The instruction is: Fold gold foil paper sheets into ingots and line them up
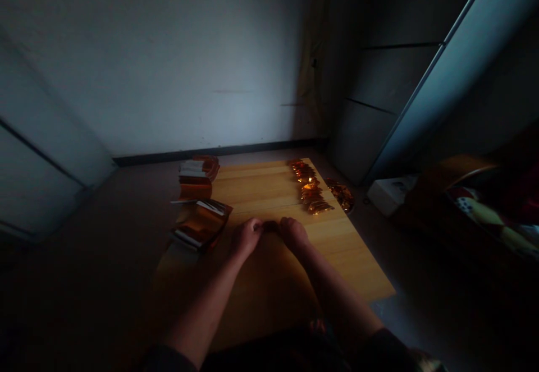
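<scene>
A small dark piece of foil or paper (270, 226) stretches between my two hands, low over the wooden table. My left hand (247, 234) is closed on its left end, thumb and fingers pinched together. Its right end is gripped in my right hand (293, 232), fingers curled over. Left of my hands lie stacks of coppery foil sheets (202, 223), with white-edged pieces among them. Toward the back right, a row of folded shiny gold foil pieces (311, 192) rests on the table. Dim light hides the detail of the held piece.
The wooden table (353, 260) has its right edge and corner in view. A pile of gold foil (341, 194) sits beyond that edge. Farther right stand a white box (389, 193) and a curved wooden armrest (458, 170). Behind the table is a pale wall (202, 80).
</scene>
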`<state>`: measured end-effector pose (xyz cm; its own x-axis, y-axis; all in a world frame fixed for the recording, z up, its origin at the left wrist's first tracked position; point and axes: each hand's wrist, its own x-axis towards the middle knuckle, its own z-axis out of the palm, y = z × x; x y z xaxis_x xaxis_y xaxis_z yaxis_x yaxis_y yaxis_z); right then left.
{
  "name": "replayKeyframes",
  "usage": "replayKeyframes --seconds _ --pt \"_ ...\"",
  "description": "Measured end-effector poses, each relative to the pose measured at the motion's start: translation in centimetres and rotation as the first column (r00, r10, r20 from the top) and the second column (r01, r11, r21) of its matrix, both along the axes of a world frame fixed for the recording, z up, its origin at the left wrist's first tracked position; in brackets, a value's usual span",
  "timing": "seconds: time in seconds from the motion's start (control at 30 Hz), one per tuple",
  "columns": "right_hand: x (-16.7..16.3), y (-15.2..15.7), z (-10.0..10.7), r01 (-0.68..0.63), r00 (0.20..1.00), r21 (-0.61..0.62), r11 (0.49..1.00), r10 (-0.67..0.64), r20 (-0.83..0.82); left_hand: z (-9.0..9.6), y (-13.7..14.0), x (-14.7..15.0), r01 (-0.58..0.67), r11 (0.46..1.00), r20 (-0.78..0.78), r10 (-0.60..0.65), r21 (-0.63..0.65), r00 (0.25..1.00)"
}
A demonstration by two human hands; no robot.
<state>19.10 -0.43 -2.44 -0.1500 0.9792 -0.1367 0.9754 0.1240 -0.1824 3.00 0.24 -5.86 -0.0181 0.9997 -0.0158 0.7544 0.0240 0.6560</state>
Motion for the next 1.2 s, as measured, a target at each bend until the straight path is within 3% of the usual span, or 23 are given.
replayKeyframes --seconds 0.2,0.5,0.87,1.2 --pt "0.1 0.5 -0.6 0.058 0.996 0.023 0.998 -0.056 -0.062 0.4 0.0 0.0 -0.016 1.0 -0.026 0.016 0.004 1.0" --pt "-0.2 1.1 0.2 0.093 0.992 -0.05 0.994 -0.096 -0.078 1.2 0.1 0.3 -0.052 0.997 -0.019 0.051 -0.059 0.999" --pt "-0.3 1.3 0.1 0.114 0.989 -0.065 0.991 -0.12 -0.091 2.2 0.1 0.7 -0.123 0.987 -0.166 0.105 -0.103 0.981" --pt "-0.3 1.6 -0.2 0.13 0.985 -0.061 0.99 -0.136 -0.107 2.4 -0.1 0.9 -0.071 0.993 -0.258 0.044 -0.097 0.965"
